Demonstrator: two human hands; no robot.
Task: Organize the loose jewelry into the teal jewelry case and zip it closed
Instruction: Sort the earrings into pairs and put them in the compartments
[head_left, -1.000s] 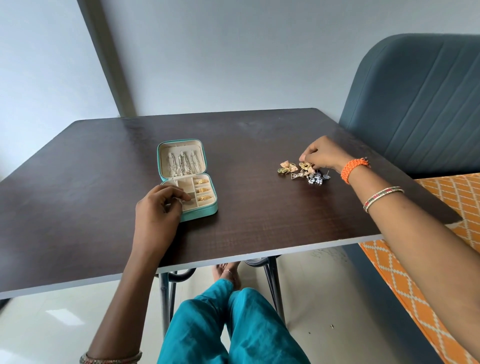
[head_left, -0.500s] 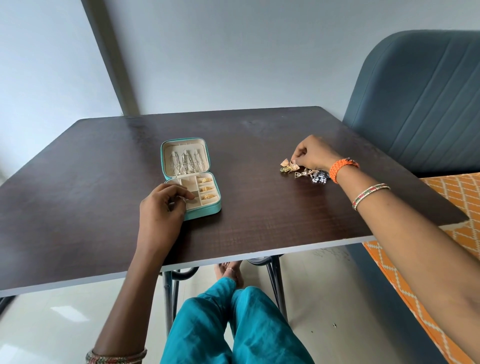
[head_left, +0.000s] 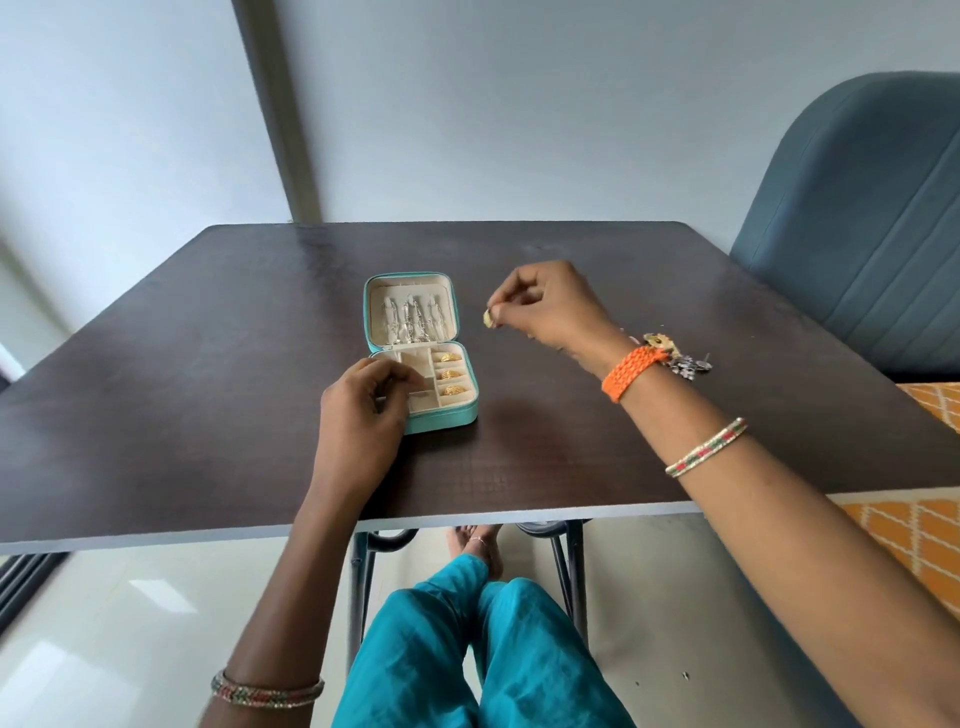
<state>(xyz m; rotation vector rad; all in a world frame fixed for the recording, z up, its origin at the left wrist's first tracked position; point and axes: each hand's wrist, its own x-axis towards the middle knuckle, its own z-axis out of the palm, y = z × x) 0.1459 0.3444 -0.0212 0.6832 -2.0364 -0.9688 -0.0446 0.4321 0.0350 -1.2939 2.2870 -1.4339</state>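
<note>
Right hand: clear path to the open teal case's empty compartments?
Probably yes. The right hand, pinching a small gold earring, is beside the open teal zip case; the left hand covers only its left compartments.

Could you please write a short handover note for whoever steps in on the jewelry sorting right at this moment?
Right hand: raised above the table, pinching a small gold piece, just right of the case.
Left hand: fingers curled at the near-left corner of the open teal jewelry case, steadying it.
Done: three gold rings sit in the right-hand slots; silver pieces hang in the lid.
Left: place the held piece, move over the remaining loose jewelry pile behind the right wrist, then zip the case closed.
</note>
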